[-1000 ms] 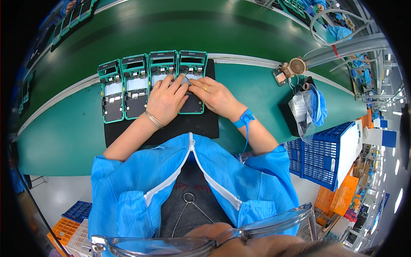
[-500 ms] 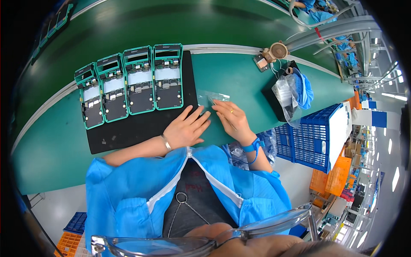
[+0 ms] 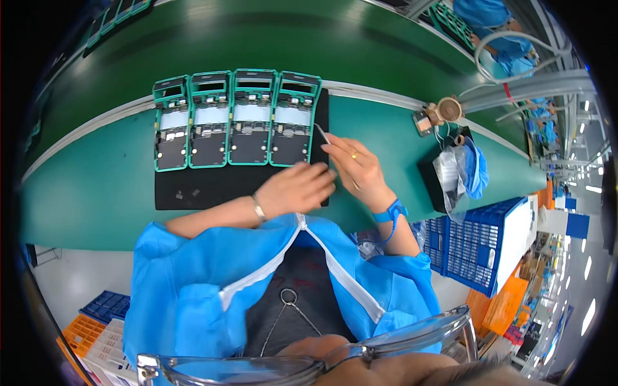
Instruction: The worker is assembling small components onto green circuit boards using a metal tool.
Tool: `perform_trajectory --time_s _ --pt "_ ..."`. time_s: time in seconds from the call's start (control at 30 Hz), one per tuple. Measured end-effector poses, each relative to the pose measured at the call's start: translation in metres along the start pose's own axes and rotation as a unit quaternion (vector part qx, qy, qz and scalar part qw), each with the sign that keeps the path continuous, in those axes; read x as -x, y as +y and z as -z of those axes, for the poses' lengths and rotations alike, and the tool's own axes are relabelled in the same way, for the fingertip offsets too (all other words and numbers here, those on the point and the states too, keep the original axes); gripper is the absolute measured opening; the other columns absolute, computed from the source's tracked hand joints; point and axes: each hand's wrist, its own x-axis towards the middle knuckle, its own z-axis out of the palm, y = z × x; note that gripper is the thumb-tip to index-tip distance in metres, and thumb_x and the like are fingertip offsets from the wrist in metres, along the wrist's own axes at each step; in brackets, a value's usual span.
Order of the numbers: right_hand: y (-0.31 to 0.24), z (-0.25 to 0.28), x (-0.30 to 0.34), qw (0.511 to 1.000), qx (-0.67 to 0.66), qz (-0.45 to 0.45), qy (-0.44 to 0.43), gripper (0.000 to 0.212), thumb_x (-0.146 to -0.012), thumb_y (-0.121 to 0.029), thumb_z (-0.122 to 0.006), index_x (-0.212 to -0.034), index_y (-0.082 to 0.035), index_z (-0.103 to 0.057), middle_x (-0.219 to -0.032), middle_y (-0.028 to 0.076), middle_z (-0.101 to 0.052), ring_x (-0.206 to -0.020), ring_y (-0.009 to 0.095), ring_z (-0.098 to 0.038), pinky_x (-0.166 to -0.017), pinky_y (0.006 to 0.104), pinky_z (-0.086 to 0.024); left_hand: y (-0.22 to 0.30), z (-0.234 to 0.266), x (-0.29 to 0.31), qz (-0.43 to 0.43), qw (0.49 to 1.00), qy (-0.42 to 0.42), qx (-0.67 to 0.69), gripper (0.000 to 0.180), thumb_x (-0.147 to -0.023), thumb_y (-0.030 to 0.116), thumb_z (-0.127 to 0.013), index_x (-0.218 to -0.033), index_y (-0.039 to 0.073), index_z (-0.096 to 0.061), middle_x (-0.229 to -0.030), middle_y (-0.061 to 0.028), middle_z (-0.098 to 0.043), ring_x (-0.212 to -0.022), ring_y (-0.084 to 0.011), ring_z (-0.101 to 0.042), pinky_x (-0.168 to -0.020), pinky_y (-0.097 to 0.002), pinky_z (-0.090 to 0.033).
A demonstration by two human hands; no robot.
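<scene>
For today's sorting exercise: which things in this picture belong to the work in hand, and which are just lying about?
In the work:
right hand holding thin tweezers
left hand on the black mat
four green-framed device trays

Lying about:
blue crate
clear plastic bag
tape roll
orange bins

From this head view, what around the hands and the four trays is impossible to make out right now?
- Left hand: fingertips blurred; contact with the black mat unclear.
- Right hand: the thin tool is mostly hidden by the fingers.
- Four green trays: parts too small.
- Clear bag: contents unreadable.
</scene>
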Motion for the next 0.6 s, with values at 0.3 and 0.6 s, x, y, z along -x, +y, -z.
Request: perform_trajectory --time_s 0.3,0.6 --pt "-0.004 -0.080 -0.073 0.992 -0.045 0.114 -0.033 0.042 -0.073 0.003 -0.068 -0.114 0.000 -0.064 -0.119 0.017 -0.064 -0.103 0.033 -0.064 -0.085 0.0380 -0.055 -0.078 0.072 0.058 0.221 0.962 0.022 -0.161 0.032 -0.080 0.015 -0.072 -0.108 0.004 -0.064 -0.116 -0.0070 -0.064 -0.114 -0.0323 -0.055 -0.091 -0.0416 -0.047" --pt "0.001 -0.096 -0.083 0.990 -0.020 0.133 -0.043 0.041 -0.073 0.004 -0.062 -0.114 0.001 -0.064 -0.116 0.018 -0.065 -0.102 0.033 -0.063 -0.086 0.0383 -0.055 -0.078 0.068 0.063 0.241 0.960 0.012 -0.143 0.038 -0.079 0.013 -0.071 -0.115 0.002 -0.062 -0.123 -0.0078 -0.061 -0.112 -0.0292 -0.055 -0.090 -0.0390 -0.048"
